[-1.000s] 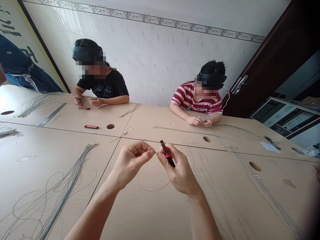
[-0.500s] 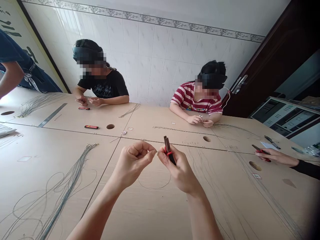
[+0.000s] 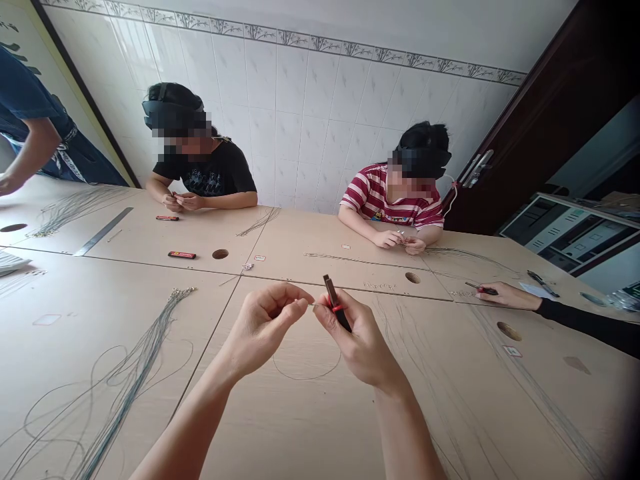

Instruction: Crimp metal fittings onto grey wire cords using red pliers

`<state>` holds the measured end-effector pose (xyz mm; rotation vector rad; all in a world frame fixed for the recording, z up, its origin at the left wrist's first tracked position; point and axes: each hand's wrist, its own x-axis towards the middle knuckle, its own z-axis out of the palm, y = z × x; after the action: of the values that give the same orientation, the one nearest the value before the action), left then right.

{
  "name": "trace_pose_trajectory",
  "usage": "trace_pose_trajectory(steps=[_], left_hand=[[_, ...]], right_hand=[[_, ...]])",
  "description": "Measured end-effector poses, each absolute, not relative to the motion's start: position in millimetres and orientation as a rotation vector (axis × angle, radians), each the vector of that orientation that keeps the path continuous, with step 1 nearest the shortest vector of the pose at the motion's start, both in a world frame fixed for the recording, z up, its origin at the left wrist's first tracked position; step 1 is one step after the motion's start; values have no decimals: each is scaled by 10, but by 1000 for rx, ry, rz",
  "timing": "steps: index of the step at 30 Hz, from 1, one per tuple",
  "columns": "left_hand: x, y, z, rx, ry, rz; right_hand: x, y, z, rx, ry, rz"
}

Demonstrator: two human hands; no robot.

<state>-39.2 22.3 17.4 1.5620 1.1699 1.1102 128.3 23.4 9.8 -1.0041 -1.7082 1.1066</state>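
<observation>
My left hand point(image 3: 265, 327) is closed in a pinch on the end of a thin grey wire point(image 3: 305, 375), which hangs in a loop down onto the wooden table point(image 3: 310, 427). My right hand point(image 3: 357, 340) is closed around small pliers with a red and black grip point(image 3: 334, 305), their jaws pointing up. Its thumb and forefinger also pinch the wire close to my left fingertips. Both hands hover just above the table, near its middle.
A bundle of long wires point(image 3: 135, 373) lies to the left, more wires point(image 3: 500, 373) to the right. Two people sit across the table handling small parts. Another person's hand with pliers point(image 3: 493, 293) rests at right. A metal ruler point(image 3: 103, 231), red tools point(image 3: 181, 255) and cable holes point(image 3: 220, 254) lie further off.
My hands have stayed almost in place; the pliers tilted slightly. The hand at the right reached further onto the table. The person at the far left moved into view.
</observation>
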Motion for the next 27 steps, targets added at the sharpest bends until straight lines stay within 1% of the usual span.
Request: trace_pose_trajectory(steps=[21,27], left_hand=[[-377,259,120,1520,1144,1135],[-377,242,114,1586,1145,1139]], right_hand=[[1266,249,77,-1032,-1689,1061],[1287,238,91,-1038,-1683,1144]])
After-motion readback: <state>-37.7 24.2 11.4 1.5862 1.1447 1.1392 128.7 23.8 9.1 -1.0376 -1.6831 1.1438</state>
